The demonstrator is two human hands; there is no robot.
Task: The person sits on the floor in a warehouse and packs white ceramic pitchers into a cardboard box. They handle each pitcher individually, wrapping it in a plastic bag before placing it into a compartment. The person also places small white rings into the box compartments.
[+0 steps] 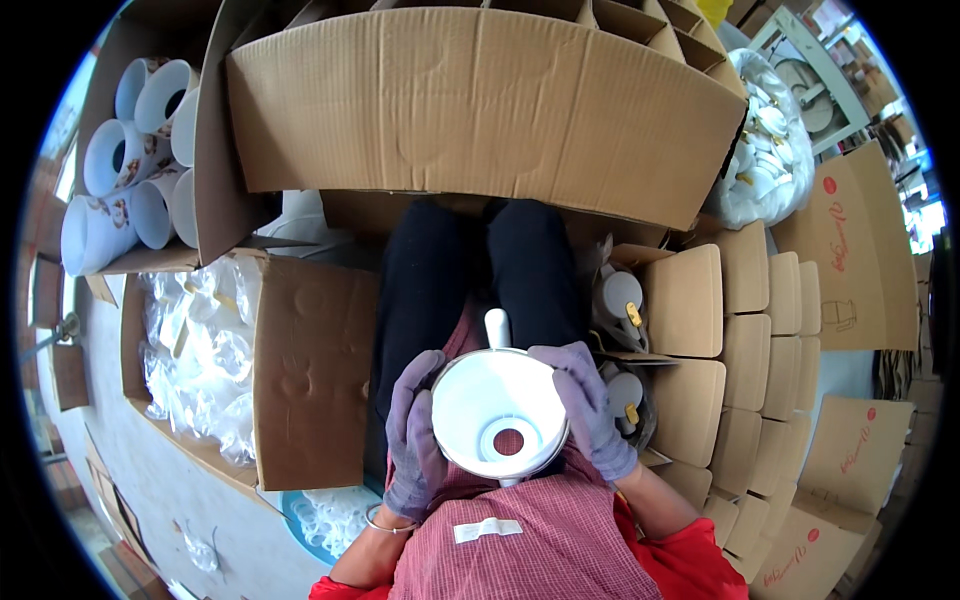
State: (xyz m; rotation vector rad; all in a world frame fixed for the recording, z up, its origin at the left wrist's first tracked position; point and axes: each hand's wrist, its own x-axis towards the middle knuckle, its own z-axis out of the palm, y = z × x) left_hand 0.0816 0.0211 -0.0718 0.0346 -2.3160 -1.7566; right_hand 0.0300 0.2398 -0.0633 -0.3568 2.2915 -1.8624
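Over my lap I hold a white, round, hollow jug body (463, 421) by its two sides. Its wide opening faces up toward me and a round hole shows at its bottom. A white handle (497, 328) sticks out on its far side, and a small white piece shows at its near rim. My left hand (413, 430), in a greyish-purple glove, is closed against the left side. My right hand (590, 405), gloved the same way, grips the right side, its fingertips along the rim.
A large divided carton (480, 105) stands ahead. At left are a box of white tubes (100, 235), a carton (315, 375) with bagged parts, and a blue basin (300, 515) of white rings. At right, cartons with flaps (685, 300) hold wrapped jugs; beyond lies a bag of white pieces (765, 150).
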